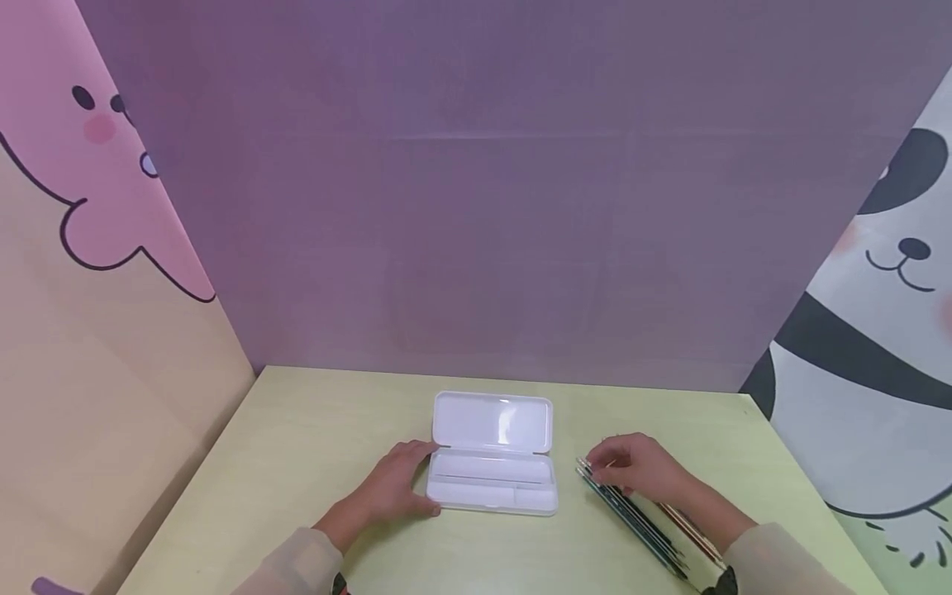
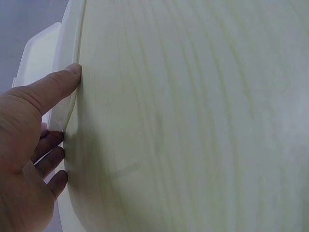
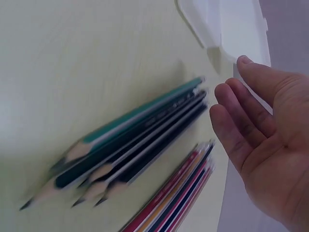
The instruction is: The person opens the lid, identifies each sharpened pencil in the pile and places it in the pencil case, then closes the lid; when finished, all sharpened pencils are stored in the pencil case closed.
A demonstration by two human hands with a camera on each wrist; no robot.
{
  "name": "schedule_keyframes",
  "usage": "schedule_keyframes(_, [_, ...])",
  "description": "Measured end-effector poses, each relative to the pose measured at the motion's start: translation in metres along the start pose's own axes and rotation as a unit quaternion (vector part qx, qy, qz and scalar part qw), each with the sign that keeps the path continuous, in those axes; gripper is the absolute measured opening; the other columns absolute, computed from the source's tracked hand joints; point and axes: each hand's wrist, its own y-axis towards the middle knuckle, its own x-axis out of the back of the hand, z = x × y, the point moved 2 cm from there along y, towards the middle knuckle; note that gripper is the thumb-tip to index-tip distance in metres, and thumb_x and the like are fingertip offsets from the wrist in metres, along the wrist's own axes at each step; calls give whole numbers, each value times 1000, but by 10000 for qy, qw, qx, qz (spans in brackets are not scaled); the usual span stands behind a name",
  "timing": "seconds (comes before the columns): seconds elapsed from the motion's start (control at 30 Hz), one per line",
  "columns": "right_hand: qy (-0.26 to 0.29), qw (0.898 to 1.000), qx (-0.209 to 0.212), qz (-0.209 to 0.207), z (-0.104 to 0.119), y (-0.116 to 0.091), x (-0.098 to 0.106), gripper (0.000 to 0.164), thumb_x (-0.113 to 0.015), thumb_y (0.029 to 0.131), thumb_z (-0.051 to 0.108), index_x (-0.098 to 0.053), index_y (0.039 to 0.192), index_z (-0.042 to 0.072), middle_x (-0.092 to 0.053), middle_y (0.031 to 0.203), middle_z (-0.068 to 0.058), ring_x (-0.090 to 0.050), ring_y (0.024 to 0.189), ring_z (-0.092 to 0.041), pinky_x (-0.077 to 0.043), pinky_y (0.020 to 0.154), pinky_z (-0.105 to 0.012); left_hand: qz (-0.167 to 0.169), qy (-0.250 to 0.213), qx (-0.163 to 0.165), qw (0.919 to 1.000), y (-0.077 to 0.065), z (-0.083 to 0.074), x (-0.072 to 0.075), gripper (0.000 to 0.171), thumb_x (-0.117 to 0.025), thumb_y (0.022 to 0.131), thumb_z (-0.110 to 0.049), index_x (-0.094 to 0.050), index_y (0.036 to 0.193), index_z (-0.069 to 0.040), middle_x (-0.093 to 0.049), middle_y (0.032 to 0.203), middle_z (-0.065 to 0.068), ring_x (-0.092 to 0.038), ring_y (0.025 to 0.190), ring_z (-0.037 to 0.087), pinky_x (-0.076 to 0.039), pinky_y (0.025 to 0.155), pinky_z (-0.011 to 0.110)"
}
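A white plastic pencil case (image 1: 472, 494) lies open near the middle of the table, its lid (image 1: 476, 421) folded back away from me. My left hand (image 1: 394, 487) holds the case's left end, with the thumb against the front edge and fingers toward the hinge. To the right lies a group of dark green and black pencils (image 3: 140, 130), sharpened tips toward me. Over their far ends hovers my right hand (image 1: 643, 471), fingers loosely bent around nothing in the right wrist view. Beside them lie several striped pencils (image 3: 178, 193) in red, orange and dark blue, partly under my right forearm.
The light wooden table (image 1: 335, 413) ends at a purple panel (image 1: 506, 248) at the back. Side walls carry a pink cartoon figure (image 1: 111, 173) on the left and a panda (image 1: 878, 372) on the right.
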Motion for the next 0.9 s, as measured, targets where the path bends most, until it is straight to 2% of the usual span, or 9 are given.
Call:
schedule_keyframes(0.23, [-22, 9999, -95, -61, -21, -14, 7, 28, -74, 94, 11, -69, 118, -1, -72, 104, -14, -65, 81, -13, -60, 59, -35, -17, -70, 23, 10000, 1, 1, 1, 92, -92, 71, -32, -49, 149, -8, -57, 144, 6, -49, 133, 29, -42, 115, 55])
schedule_keyframes(0.37, [-58, 9998, -164, -70, -30, -17, 10, 27, -75, 92, 9, -70, 116, -1, -73, 104, -14, -65, 82, -16, -59, 59, -32, 4, -125, 50, 9999, 2, 2, 0, 94, -91, 71, -32, -48, 151, -9, -56, 146, 6, -47, 136, 30, -40, 117, 54])
schedule_keyframes(0.57, [-470, 9984, -210, -247, -41, -20, 13, 25, -80, 87, 8, -72, 110, 2, -75, 102, -8, -70, 94, -24, -58, 69, -23, 8, -171, 58, 9998, 3, 3, -2, 94, -92, 70, -33, -49, 150, -10, -57, 146, 6, -48, 136, 30, -41, 117, 55])
schedule_keyframes(0.7, [-538, 9976, -312, -317, -45, -21, 14, 24, -80, 86, 7, -72, 109, 3, -76, 100, -7, -71, 94, -25, -57, 67, -24, -19, -130, -5, 9999, 5, 4, -3, 94, -92, 69, -33, -49, 149, -9, -57, 145, 6, -49, 134, 30, -42, 116, 55])
schedule_keyframes(0.9, [-661, 9970, -249, -302, -45, -19, 13, 22, -79, 85, 1, -72, 106, 3, -75, 97, -5, -71, 91, -23, -57, 68, -24, -18, -94, 20, 10000, 4, 6, -2, 95, -93, 70, -32, -49, 150, -10, -57, 145, 6, -49, 135, 28, -41, 117, 52])
